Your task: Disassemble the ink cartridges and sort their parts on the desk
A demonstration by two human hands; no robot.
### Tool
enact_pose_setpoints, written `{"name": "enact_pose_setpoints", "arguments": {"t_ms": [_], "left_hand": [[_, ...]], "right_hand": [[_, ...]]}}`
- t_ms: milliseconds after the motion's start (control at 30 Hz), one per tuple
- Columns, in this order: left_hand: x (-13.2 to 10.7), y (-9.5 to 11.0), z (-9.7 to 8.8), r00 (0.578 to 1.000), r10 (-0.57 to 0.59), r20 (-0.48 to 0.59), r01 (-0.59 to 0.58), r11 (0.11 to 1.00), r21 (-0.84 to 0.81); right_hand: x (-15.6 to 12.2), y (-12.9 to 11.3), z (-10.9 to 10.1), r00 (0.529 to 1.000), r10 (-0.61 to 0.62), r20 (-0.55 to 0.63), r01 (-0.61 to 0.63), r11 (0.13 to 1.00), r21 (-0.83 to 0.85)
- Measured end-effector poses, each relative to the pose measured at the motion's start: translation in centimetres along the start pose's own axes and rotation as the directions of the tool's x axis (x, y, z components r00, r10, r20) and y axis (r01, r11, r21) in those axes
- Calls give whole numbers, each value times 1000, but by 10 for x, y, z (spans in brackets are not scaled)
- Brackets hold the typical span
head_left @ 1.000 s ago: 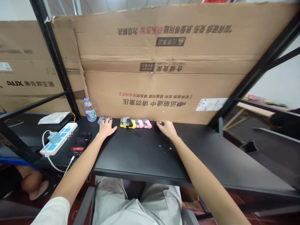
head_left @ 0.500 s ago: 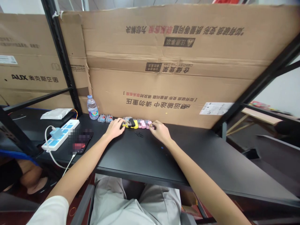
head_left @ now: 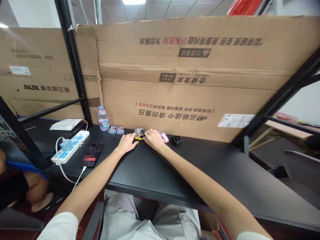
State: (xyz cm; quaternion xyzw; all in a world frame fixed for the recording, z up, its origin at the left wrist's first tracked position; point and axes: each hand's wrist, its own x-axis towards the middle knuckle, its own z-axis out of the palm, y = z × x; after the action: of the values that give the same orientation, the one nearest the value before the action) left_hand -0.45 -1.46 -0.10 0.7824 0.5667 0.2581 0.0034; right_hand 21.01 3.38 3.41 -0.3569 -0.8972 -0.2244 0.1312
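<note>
The yellow and black piece [head_left: 139, 137] sits near the back of the dark worktop [head_left: 205, 170], btwn the two hands. The L hand [head_left: 128, 143] is palm down at its left end, w/ fingertips right by it or on it; the thumb is out away from the fingers, so that hand is open. The R hand [head_left: 154, 140] is on top of the same row, w/ bent fingers; can't tell if it grips anything, b/c the hand hides what's below. A pink piece [head_left: 165, 137] pokes out on the right side of the R hand. Just past that, a small black part [head_left: 176, 140] stands by itself. Left of the L hand are two clear pieces [head_left: 120, 130] side by side, w/ bits of red. Next to them a water bottle [head_left: 103, 119] w/ a blue cap stands up. Nearer the front left lie a dark phone [head_left: 94, 156] on a white cord [head_left: 79, 176] & a white power strip [head_left: 72, 146]. A big cardboard sheet [head_left: 175, 96] stands behind everything, w/ upside-down writing on it. Far left, low down, is another person's leg [head_left: 37, 188].
</note>
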Motion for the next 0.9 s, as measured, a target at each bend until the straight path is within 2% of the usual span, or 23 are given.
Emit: {"name": "enact_pose_setpoints", "arguments": {"t_ms": [100, 200, 233, 300, 367, 433, 533, 633, 700, 800, 833, 900], "left_hand": [[0, 1, -1, 999, -34, -9, 34, 999, -20], [-1, 8, -10, 993, -34, -112, 26, 997, -78], [-1, 12, -14, 987, -2, -160, -15, 994, -104], [-1, 23, -24, 964, 133, -230, -169, 975, -145], [-1, 35, -32, 938, 263, -228, -304, 937, -173], [1, 44, -37, 931, 302, -204, -346, 910, -230], [6, 48, -37, 942, 230, -246, -314, 865, -391], [10, 43, -32, 956, 88, -281, -253, 734, -631], [10, 38, -28, 976, 26, -218, -189, 603, -775], [8, 35, -22, 996, 17, -85, -84, 440, -894], [7, 35, -20, 998, 23, -55, -59, 414, -908], [4, 36, -17, 999, 41, -19, -35, 420, -907]], "right_hand": [[-6, 7, -5, 998, -28, -49, 29, 1000, 4], [-24, 11, -12, 992, -24, -127, 29, 999, 39], [-32, 11, -14, 987, -10, -158, 20, 998, 62], [-49, 10, -17, 973, 8, -231, 26, 989, 144], [-64, 8, -20, 951, 68, -302, 13, 966, 258], [-75, 10, -24, 930, 159, -330, -21, 923, 384], [-81, 20, -29, 923, 260, -285, -64, 832, 551], [-81, 31, -26, 936, 292, -197, -65, 694, 717], [-79, 34, -22, 945, 293, -143, -75, 620, 781], [-78, 29, -18, 951, 292, -99, -97, 591, 801], [-77, 26, -17, 950, 298, -91, -106, 585, 804], [-77, 21, -19, 949, 307, -71, -123, 571, 812]]}}
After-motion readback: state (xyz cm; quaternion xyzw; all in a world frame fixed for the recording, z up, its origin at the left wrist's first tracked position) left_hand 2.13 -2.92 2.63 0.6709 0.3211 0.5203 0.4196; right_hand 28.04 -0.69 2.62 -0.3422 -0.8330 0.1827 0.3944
